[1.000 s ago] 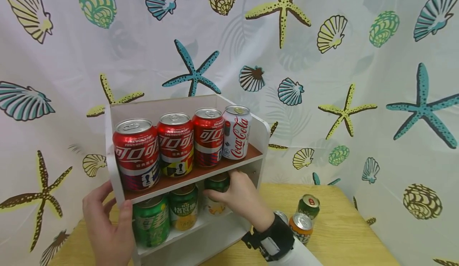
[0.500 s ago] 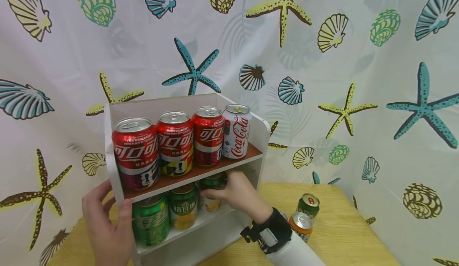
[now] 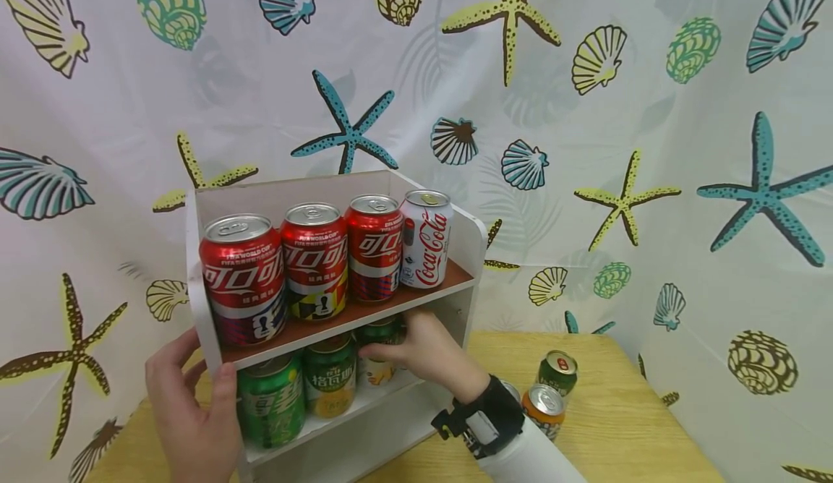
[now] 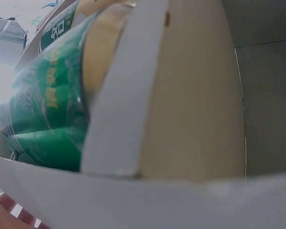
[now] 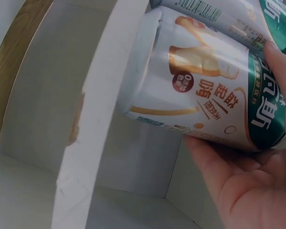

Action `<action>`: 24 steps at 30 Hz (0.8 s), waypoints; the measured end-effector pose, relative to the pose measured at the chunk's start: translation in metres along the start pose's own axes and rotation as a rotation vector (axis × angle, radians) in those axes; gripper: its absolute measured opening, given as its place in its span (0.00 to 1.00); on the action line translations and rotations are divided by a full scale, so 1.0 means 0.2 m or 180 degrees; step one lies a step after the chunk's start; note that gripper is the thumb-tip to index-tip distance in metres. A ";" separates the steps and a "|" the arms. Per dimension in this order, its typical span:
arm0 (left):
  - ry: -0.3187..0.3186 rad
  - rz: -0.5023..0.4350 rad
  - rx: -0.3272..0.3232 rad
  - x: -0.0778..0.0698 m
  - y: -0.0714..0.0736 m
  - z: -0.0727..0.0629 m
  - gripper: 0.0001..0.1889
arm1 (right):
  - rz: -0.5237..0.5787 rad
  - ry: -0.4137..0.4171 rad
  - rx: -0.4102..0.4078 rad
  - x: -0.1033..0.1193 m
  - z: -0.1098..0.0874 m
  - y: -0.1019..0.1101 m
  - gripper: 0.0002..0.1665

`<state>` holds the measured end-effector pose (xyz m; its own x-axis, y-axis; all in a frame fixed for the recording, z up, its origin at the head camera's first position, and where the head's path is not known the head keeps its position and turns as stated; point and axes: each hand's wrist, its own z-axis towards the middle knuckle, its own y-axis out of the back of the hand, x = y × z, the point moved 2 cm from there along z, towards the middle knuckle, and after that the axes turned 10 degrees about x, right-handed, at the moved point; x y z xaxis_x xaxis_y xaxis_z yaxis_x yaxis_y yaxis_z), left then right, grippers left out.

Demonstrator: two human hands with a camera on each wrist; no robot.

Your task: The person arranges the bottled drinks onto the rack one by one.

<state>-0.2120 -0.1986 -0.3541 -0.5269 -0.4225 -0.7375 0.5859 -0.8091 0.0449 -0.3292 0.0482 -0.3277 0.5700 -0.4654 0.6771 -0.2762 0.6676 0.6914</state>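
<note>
My right hand (image 3: pixel 432 356) reaches under the upper board of a small white shelf unit (image 3: pixel 476 241) and grips a green-and-white drink can (image 5: pixel 195 81), thumb and fingers on either side of it. The can is upright on the middle shelf, close beside a second can of the same kind (image 3: pixel 330 376). Left of that stands a bright green can (image 3: pixel 270 402), seen lying sideways in the tilted left wrist view. My left hand (image 3: pixel 194 414) holds the unit's left side panel, thumb at the front edge and fingers behind.
On the top shelf stand three red cola cans (image 3: pixel 315 262) and a white Coca-Cola can (image 3: pixel 426 241). Right of the unit, on the wooden table (image 3: pixel 618 425), are a dark green can (image 3: pixel 557 372), an orange can (image 3: pixel 545 405) and a partly hidden one. A patterned curtain (image 3: pixel 573 121) hangs behind.
My right hand has slid its can leftward along the middle shelf, narrowing the gap to the neighbouring can. My left hand keeps its hold on the side panel.
</note>
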 end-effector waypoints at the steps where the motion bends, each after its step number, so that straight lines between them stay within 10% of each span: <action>1: 0.0009 0.0007 -0.0002 0.00 0.00 0.00 0.26 | -0.0004 0.0003 0.0006 0.00 0.00 0.00 0.57; 24: -0.0261 0.0029 -0.0057 0.00 -0.01 0.00 0.25 | -0.0090 -0.0096 0.0082 0.00 -0.05 0.00 0.53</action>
<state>-0.2129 -0.1964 -0.3542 -0.5697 -0.4623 -0.6795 0.6014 -0.7980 0.0387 -0.3220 0.0535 -0.3299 0.5542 -0.5015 0.6644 -0.2805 0.6389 0.7163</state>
